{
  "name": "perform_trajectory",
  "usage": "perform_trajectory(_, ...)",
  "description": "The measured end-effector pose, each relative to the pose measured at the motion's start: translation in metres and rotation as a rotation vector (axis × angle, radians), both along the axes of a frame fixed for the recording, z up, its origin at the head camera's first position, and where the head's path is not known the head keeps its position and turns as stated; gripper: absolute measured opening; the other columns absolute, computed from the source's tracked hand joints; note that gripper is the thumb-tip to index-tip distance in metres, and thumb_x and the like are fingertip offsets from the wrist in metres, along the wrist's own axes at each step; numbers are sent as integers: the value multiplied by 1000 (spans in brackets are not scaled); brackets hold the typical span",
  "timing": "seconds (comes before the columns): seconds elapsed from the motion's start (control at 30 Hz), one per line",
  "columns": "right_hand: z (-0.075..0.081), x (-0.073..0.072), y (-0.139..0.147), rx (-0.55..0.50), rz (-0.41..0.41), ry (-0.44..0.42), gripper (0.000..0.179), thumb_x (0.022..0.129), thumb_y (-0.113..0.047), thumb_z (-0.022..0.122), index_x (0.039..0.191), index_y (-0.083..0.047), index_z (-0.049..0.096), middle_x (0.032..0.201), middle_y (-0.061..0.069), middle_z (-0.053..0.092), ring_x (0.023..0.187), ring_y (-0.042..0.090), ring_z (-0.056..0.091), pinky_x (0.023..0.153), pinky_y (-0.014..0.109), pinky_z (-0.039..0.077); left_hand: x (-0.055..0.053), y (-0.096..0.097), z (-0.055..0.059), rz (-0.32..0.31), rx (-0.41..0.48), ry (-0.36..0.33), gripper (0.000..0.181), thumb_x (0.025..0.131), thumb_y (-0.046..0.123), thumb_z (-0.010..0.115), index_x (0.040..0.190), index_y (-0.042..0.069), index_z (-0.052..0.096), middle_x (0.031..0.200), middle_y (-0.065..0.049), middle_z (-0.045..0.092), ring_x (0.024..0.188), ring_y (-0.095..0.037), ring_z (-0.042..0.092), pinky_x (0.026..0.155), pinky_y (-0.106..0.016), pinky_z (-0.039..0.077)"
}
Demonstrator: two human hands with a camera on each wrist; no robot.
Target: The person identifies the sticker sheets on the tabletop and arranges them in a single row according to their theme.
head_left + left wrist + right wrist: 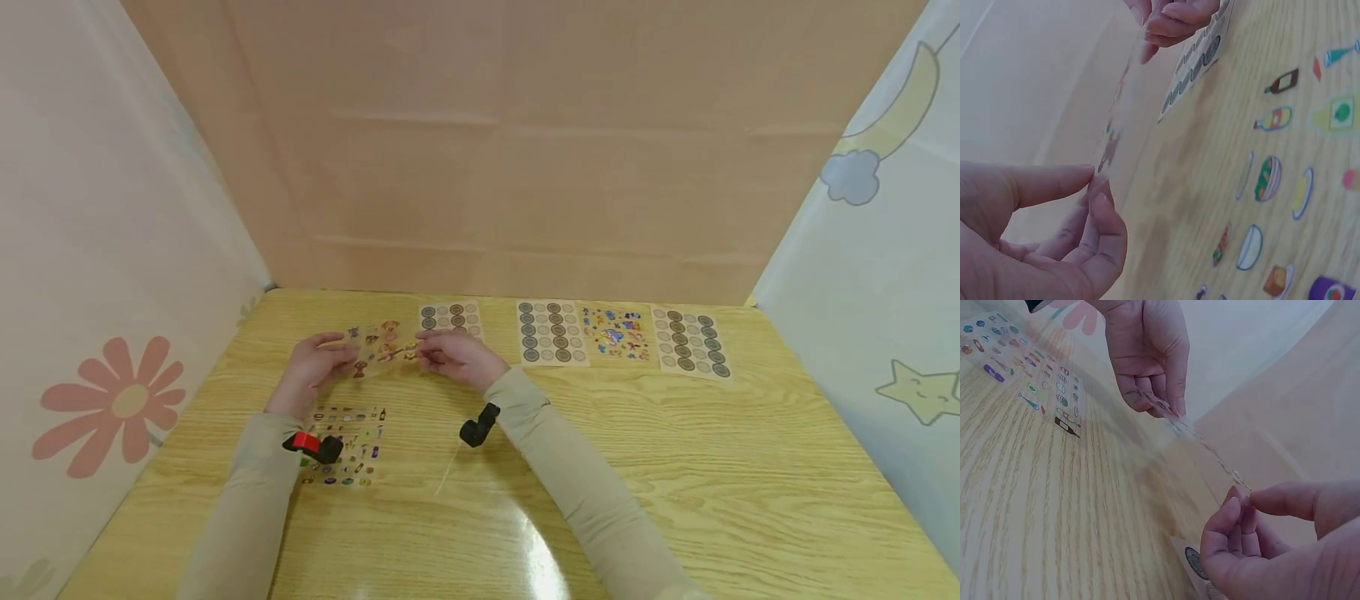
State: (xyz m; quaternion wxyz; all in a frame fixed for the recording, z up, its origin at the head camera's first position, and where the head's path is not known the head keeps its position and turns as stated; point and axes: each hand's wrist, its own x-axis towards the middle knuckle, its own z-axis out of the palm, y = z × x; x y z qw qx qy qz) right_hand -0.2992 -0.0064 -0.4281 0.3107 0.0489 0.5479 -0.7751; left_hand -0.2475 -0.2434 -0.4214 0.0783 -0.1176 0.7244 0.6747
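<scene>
A clear sticker sheet (386,343) printed with small cartoon animals is stretched between both hands above the table. My left hand (317,367) pinches its left edge between thumb and fingers. At the opposite edge my right hand (463,358) pinches it, thumb against fingertips. Both wrist views show the sheet nearly edge-on, its pictures foreshortened. Below the left hand lies another clear sticker sheet (348,446) with small food and bottle pictures, partly covered by the left wrist. Behind the right hand is a sheet of round stickers (450,315), its lower part hidden by that hand.
Along the back of the wooden table (675,467) lie a sheet of round stickers (553,333), a colourful cartoon sticker sheet (617,334) and another round-sticker sheet (690,342). A brown-covered wall (510,183) rises behind, with patterned curtains (97,250) at the sides.
</scene>
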Motion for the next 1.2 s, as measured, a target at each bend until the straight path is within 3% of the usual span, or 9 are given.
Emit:
perform_trajectory(0.27, 10, 5, 11, -8, 62, 31, 38, 97, 3, 49, 135, 9, 44, 87, 9, 58, 73, 17, 55, 67, 26, 49, 10, 7, 13, -29, -14, 34, 55, 96, 10, 58, 142, -8, 32, 129, -24, 50, 96, -15, 63, 97, -39, 47)
perform_trajectory(0.5, 18, 17, 24, 7, 87, 73, 14, 96, 1, 50, 108, 8, 53, 84, 10, 59, 74, 19, 59, 68, 26, 52, 23, 14, 23, -32, -10, 96, 47, 96, 6, 57, 136, -9, 38, 107, -12, 64, 84, -11, 66, 85, -31, 54)
perform_trajectory(0.7, 25, 34, 37, 26, 110, 81, 29, 95, 2, 53, 122, 11, 49, 88, 10, 62, 75, 20, 64, 77, 29, 56, 35, 18, 27, -46, 23, 95, 49, 94, 5, 61, 135, -10, 40, 104, -11, 65, 84, -11, 67, 81, -26, 55)
perform_trajectory(0.87, 23, 51, 49, 49, 117, 108, 40, 94, 3, 53, 132, 12, 43, 96, 12, 60, 77, 19, 65, 80, 32, 56, 47, 24, 23, -90, 52, 75, 47, 94, 3, 60, 135, -10, 42, 108, -16, 63, 86, -12, 67, 82, -28, 55)
perform_trajectory(1.2, 18, 80, 69, 39, 167, 99, 47, 97, -2, 48, 139, 12, 31, 131, 31, 45, 91, 27, 63, 91, 43, 51, 71, 36, 6, -116, -13, 61, 40, 94, -3, 57, 130, -14, 47, 113, -23, 54, 87, -15, 65, 82, -30, 55)
